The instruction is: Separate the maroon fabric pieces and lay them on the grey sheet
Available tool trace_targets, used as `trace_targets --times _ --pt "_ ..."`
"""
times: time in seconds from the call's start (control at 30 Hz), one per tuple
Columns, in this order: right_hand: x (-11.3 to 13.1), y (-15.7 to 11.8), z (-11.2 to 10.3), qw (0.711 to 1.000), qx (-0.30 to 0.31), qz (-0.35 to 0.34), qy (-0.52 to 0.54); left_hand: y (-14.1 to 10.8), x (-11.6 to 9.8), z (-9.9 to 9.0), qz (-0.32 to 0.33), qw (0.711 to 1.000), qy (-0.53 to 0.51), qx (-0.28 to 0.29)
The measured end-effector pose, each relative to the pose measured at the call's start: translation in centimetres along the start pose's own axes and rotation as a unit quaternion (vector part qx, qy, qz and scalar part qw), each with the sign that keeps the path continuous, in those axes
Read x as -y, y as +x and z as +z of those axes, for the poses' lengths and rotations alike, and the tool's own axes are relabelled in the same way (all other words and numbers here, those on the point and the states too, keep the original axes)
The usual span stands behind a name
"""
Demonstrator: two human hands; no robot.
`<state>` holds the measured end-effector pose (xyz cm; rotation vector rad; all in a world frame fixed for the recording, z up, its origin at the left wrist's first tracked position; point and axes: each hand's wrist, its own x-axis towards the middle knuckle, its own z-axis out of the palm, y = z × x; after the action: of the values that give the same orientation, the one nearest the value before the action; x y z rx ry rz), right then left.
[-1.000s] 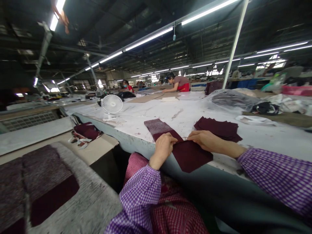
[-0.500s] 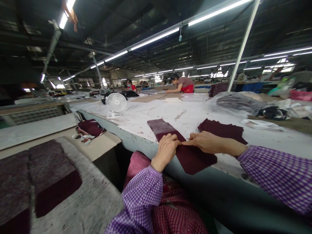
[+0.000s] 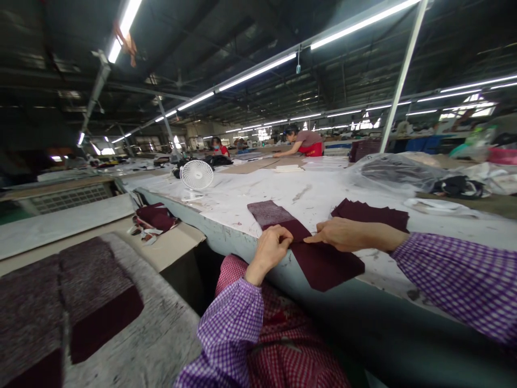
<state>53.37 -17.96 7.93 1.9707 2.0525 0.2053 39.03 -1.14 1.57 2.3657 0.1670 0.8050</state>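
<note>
A long maroon fabric piece (image 3: pixel 327 264) lies across the white table's near edge, its lower end hanging over. Its far end carries a greyish speckled section (image 3: pixel 270 212). My left hand (image 3: pixel 272 245) is closed, thumb and forefinger pinched at the left edge of the piece, near a crosswise line. Opposite it, my right hand (image 3: pixel 343 233) rests on the fabric, index finger pointing at that same line and the other fingers curled under. What lies beneath those curled fingers is hidden. Behind the right wrist sits a stack of maroon pieces (image 3: pixel 371 212) with jagged edges.
A small white fan (image 3: pixel 196 175) stands on the white table (image 3: pixel 230 207). To my left, more speckled maroon pieces (image 3: pixel 95 275) lie on a grey board (image 3: pixel 161 302), beside a maroon cloth bundle (image 3: pixel 155 218). Clear plastic (image 3: pixel 396 170) lies at the right. A co-worker (image 3: pixel 305 143) leans over the far table.
My left hand has drawn slightly back from the right fingertip, and its fingers are now pinched more tightly. The right hand stays at the line on the fabric. The view has shifted a little.
</note>
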Motion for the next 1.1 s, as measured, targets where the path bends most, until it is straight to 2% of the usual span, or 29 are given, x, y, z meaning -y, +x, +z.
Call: trace_targets --times 0.2,0.33,0.57,0.67,0.87,1.0,1.1 --pt "0.3 0.2 -1.0 1.000 0.013 -0.013 0.017 -0.6 0.3 0.2 0.063 0.997 0.040 0.004" --pt "0.8 0.5 -1.2 1.000 -0.006 -0.027 -0.008 -1.1 0.7 0.2 0.086 0.995 0.051 0.001" --pt "1.0 0.8 -1.0 0.998 -0.006 -0.046 -0.040 -1.0 1.6 -0.1 0.033 0.998 -0.058 -0.015" --pt "0.7 1.0 -1.0 0.999 -0.003 -0.046 -0.027 -0.9 1.3 0.0 0.037 0.999 -0.024 -0.009" --pt "1.1 1.4 -1.5 0.997 0.037 -0.040 -0.046 -1.1 1.0 -0.1 0.084 0.996 0.022 0.016" --pt "1.9 1.2 -1.2 0.996 -0.005 -0.044 -0.071 -1.3 1.4 -0.7 0.080 0.996 -0.034 0.017" --pt "1.8 1.1 -0.4 0.997 -0.024 0.004 -0.075 -1.4 1.3 -1.0 0.063 0.997 -0.044 0.018"
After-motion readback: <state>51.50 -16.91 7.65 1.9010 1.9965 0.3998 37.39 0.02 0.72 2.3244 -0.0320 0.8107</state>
